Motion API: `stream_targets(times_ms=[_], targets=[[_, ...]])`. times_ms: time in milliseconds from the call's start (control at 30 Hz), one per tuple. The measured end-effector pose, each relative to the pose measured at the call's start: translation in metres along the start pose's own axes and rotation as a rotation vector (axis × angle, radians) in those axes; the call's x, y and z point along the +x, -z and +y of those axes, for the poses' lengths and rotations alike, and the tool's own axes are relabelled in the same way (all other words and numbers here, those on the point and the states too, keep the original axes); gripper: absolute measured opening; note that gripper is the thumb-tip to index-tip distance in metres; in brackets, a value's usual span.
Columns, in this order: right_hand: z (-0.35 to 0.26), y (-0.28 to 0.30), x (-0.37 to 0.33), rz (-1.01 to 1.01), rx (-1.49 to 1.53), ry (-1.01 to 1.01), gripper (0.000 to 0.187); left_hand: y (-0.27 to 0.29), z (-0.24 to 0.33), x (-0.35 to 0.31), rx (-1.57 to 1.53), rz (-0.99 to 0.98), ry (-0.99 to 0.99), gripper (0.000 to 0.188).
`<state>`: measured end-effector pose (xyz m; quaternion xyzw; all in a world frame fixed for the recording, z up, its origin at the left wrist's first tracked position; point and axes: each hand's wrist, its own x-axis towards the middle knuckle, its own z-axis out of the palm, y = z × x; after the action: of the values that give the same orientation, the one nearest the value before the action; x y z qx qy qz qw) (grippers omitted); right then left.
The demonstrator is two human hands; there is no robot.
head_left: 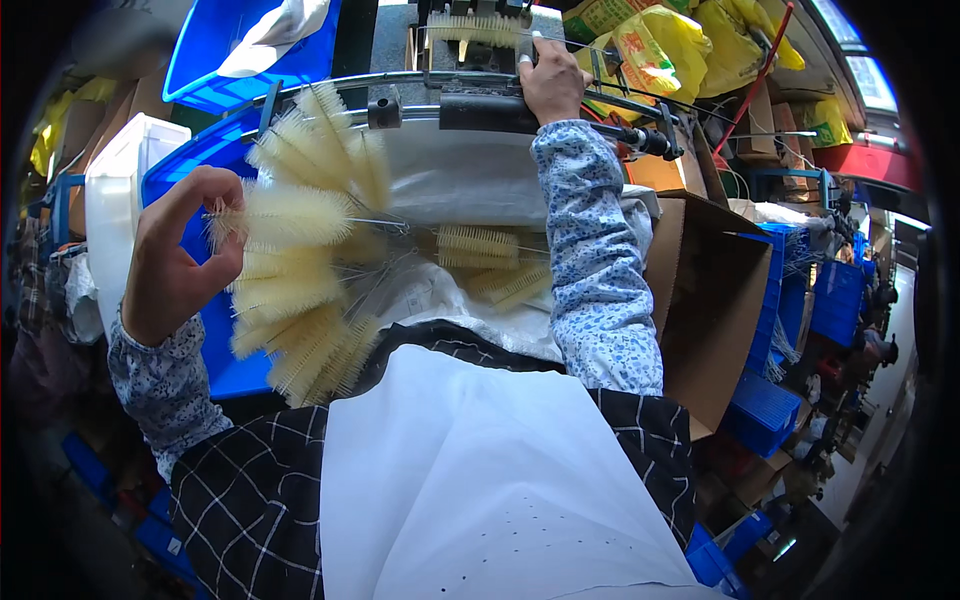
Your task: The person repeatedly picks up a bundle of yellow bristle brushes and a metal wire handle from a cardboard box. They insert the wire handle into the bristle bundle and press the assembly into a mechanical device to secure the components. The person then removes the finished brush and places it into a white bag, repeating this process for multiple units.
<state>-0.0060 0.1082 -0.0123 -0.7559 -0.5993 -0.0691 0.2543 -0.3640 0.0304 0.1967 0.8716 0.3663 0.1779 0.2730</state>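
Note:
My left hand [185, 250], thumb and fingers pinched together, grips the bristled tip of a cream bottle brush [295, 218]. More cream bottle brushes [290, 345] fan out above and below it, their thin wire stems gathering toward the middle. At the machine [400, 45] ahead, another cream brush [475, 30] lies crosswise in the fixture. My right hand [555, 82] reaches over the black bar, fingers curled at the right end of that brush, by its wire. What those fingers hold is hidden.
Curved metal rails [460, 78] cross in front of me. Several brushes [480, 250] lie on white plastic sheeting below them. Blue bins [215, 60] and a white container [125, 210] stand left; an open cardboard box [710, 310] is right. Yellow bags [650, 55] sit behind.

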Motion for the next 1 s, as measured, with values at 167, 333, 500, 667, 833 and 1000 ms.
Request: stream_targets(times_ms=[167,333,500,667,833,1000], targets=[[-0.039,-0.001,-0.004,-0.008,-0.044,0.015,0.026,-0.007,0.002,0.01,-0.041,-0.039,-0.028,0.028],[-0.033,-0.003,-0.003,-0.031,-0.015,0.036,0.026,-0.008,0.004,0.013,-0.043,-0.05,-0.044,0.029],[0.012,0.02,0.001,-0.099,-0.006,0.004,0.036,-0.002,0.0,0.009,-0.005,-0.019,-0.039,0.027],[0.081,0.024,0.006,-0.028,0.063,0.044,0.034,-0.003,-0.003,0.006,-0.018,0.009,-0.011,0.025],[0.135,0.043,0.027,-0.125,0.126,-0.001,0.029,-0.004,-0.002,0.014,-0.047,-0.006,-0.042,0.024],[0.136,0.047,0.034,-0.038,-0.478,0.269,0.027,-0.01,-0.014,0.031,-0.204,-0.026,-0.022,0.024]])
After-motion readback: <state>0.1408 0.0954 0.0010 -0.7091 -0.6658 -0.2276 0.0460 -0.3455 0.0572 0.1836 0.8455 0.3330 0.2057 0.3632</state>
